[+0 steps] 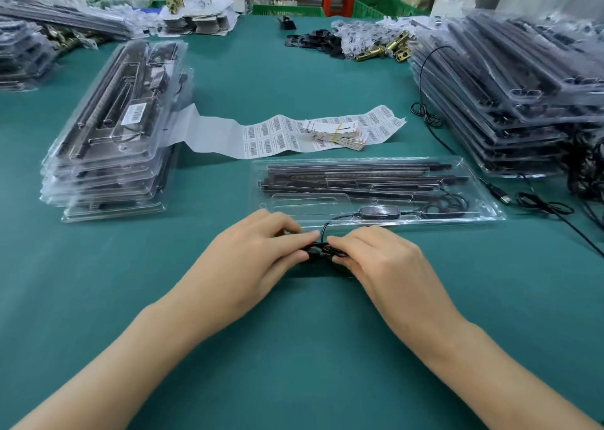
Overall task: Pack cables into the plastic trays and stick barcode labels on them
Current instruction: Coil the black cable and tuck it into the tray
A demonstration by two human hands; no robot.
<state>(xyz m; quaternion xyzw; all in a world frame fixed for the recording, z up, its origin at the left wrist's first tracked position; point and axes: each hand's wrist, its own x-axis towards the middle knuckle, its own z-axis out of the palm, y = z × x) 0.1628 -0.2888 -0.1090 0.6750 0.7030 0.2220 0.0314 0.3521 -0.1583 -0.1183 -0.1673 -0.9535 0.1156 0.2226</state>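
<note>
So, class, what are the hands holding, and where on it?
A coiled black cable: the left hand pinches its left end, the right hand its right end.

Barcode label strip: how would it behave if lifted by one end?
The label strip would probably flop and drape: it lies in soft waves on the table. It looks thin and light, so a push would likely buckle it rather than slide it. The tag bundle resting on it would probably slip off.

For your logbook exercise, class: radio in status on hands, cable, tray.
The left hand and right hand pinch the cable bundle. Bundle outside the tray, at its near edge. Nothing between them.
</note>
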